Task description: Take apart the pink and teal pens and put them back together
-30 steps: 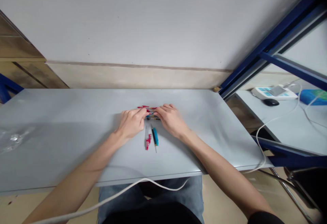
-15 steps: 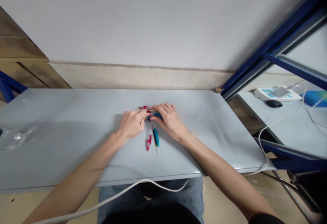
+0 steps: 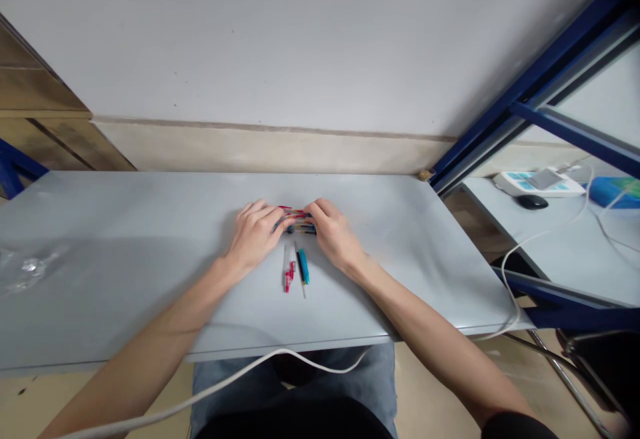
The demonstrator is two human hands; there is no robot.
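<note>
Between my two hands lies a bundle of pens [image 3: 301,227], slim sticks with red, dark and blue parts, set crosswise above the table. My left hand [image 3: 253,233] is curled round its left end, thumb along the near side. Round the right end close the fingers of my right hand [image 3: 331,231]. Much of the bundle is hidden under my fingers. Just in front, on the table, lie a clear and red pen part [image 3: 289,277], a blue pen part [image 3: 305,267] and a thin black refill [image 3: 301,267], side by side and pointing away from me.
The grey table [image 3: 150,225] backs onto a wall. A clear plastic bag [image 3: 30,269] lies at the left. A white cable [image 3: 280,353] loops over my lap. To the right, past a blue frame [image 3: 480,132], are a black mouse [image 3: 532,202] and a white device [image 3: 545,182].
My left hand has spread further over the bundle's left end, while my right fingers have drawn in at the right end. More thin sticks show between the hands. The loose parts stay put.
</note>
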